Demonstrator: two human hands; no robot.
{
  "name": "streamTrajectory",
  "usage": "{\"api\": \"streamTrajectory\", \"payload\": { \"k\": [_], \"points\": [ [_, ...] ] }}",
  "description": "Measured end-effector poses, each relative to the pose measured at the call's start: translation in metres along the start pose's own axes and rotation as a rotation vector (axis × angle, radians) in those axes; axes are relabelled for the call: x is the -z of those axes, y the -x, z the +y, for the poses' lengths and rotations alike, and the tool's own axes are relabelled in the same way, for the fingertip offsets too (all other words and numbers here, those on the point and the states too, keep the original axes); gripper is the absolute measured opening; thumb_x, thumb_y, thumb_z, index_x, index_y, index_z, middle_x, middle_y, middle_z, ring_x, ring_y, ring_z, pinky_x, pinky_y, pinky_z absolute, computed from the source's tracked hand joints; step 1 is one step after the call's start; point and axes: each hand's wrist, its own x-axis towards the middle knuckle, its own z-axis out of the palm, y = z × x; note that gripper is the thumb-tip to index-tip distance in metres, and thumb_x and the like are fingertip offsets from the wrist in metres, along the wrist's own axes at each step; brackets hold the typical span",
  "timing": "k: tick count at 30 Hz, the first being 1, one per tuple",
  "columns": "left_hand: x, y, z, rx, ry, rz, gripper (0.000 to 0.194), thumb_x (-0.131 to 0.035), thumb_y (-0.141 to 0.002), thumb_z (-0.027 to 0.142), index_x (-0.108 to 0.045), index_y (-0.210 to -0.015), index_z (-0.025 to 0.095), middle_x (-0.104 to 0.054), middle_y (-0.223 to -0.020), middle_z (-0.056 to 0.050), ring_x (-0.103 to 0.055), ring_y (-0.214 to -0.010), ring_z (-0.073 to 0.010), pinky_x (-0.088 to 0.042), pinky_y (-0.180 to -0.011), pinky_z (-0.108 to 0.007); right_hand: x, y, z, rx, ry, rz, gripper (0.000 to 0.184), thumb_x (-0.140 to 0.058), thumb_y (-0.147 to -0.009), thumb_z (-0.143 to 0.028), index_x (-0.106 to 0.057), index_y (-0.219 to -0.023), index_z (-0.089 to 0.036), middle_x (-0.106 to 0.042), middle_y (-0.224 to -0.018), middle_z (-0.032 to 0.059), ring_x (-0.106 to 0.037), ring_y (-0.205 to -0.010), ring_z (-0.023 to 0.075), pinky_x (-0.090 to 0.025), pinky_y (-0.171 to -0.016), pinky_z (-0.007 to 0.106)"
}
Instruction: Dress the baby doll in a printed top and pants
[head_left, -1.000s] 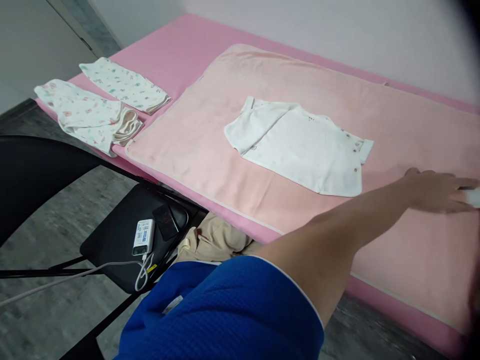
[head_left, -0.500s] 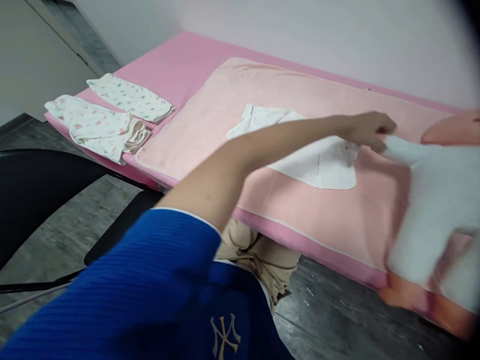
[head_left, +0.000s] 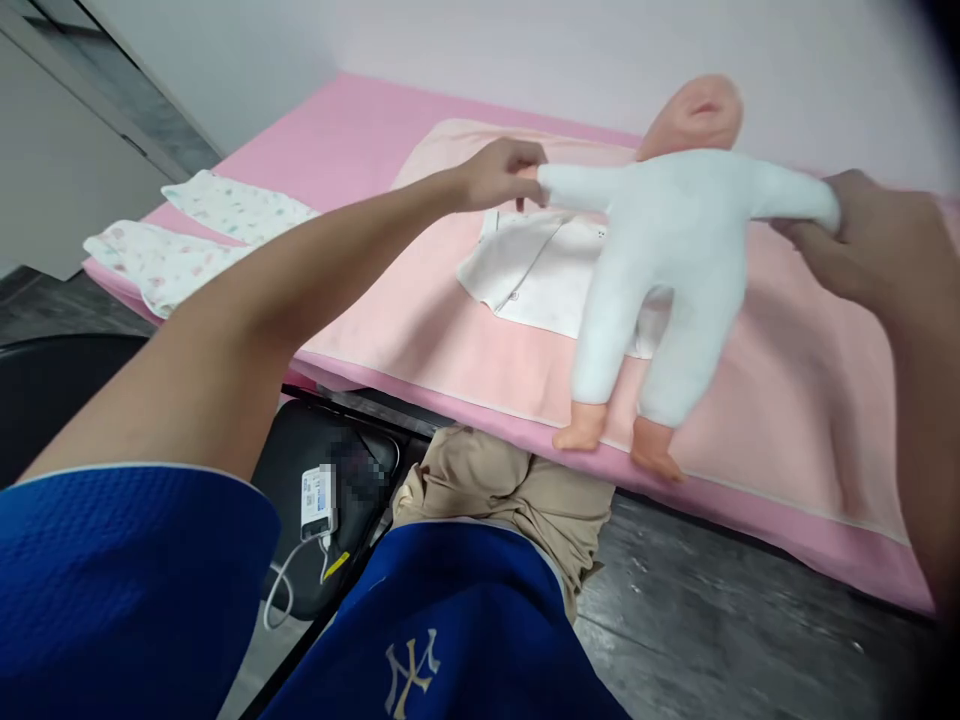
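Note:
A baby doll point(head_left: 679, 220) with a white cloth body and bare feet hangs upright between my two hands, above the pink bed. My left hand point(head_left: 504, 175) grips the doll's hand at the end of one outstretched arm. Around the other arm's end, my right hand point(head_left: 862, 230) is closed, hiding the doll's hand there. Beneath and behind the doll, a white baby shirt point(head_left: 536, 270) lies spread on the light pink pad point(head_left: 420, 300), partly covered from view by the doll's body and legs.
Two folded, printed cloths, one point(head_left: 150, 265) nearer and one point(head_left: 229, 205) farther, lie at the bed's left end. On a black chair point(head_left: 300, 580) below sits a white device point(head_left: 319, 502) with a cable. A wall point(head_left: 525, 60) runs behind the bed.
The doll has moved left from the right edge and is now held upright over the shirt. My right hand has come into view on its other arm.

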Motion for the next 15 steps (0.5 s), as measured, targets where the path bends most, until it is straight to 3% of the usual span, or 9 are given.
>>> {"api": "streamTrajectory", "payload": {
  "k": [3,7,15],
  "points": [
    [0.006,0.012,-0.023,0.033,0.029,0.043,0.028,-0.089,-0.080,0.034,-0.071,-0.092,0.017,-0.074,-0.096,-0.008,-0.064,-0.092,-0.0201,-0.057,-0.090,-0.047,-0.012,-0.003,-0.026,0.126,0.013,-0.089,0.076,-0.046,-0.111,-0.081,-0.058,-0.159,-0.023,-0.071,-0.140,0.0274,-0.064,-0.119,0.0320,-0.036,-0.081,0.048],
    [0.005,0.017,-0.047,0.059,0.019,0.115,0.026,-0.086,-0.072,0.032,-0.072,-0.086,0.018,-0.072,-0.088,-0.006,-0.069,-0.094,-0.0252,-0.055,-0.088,-0.043,-0.022,0.002,-0.046,0.116,0.007,-0.157,0.067,-0.043,-0.112,-0.077,-0.060,-0.146,-0.021,-0.073,-0.128,0.0225,-0.059,-0.094,0.0281,-0.037,-0.078,0.043],
    [-0.013,0.011,-0.077,0.101,-0.042,0.119,0.034,-0.081,-0.075,0.041,-0.075,-0.100,0.019,-0.074,-0.099,-0.003,-0.067,-0.097,-0.0223,-0.050,-0.084,-0.033,-0.057,0.002,-0.037,0.072,-0.032,-0.227,0.046,-0.058,-0.107,-0.070,-0.055,-0.119,-0.025,-0.073,-0.111,0.0197,-0.054,-0.078,0.0248,-0.037,-0.076,0.044]
  ]
}}
